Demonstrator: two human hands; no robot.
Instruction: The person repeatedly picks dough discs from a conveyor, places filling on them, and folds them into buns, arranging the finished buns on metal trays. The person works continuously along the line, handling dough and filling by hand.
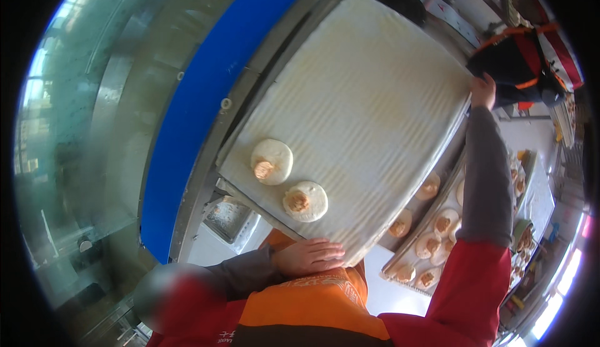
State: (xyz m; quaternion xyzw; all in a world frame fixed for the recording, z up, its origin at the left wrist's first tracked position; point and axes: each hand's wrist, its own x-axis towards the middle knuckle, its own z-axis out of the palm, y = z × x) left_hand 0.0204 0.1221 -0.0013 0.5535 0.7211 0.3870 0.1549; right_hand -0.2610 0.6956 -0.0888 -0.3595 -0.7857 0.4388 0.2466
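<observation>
Cloth-lined tray (pixel 350 97) is gripped at opposite edges, left hand (pixel 309 256) near, right hand (pixel 483 91) far. Two filled dough rounds (pixel 289 181) sit on it, above a lower tray of pastries (pixel 431 234)

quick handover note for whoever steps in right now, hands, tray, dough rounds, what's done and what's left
Left hand: flat on the near edge of the big cloth-lined tray, fingers spread over the rim.
Right hand: arm stretched out, gripping the tray's far corner.
The tray is held tilted between both hands, above the metal frame beside the blue belt.
On it: two dough rounds topped with filling, both near the left-hand end; the rest of the cloth is bare.
Under its right side: a lower tray with many filled rounds.
Done: two rounds placed on the tray.
Left: the tray is not set down yet.
</observation>
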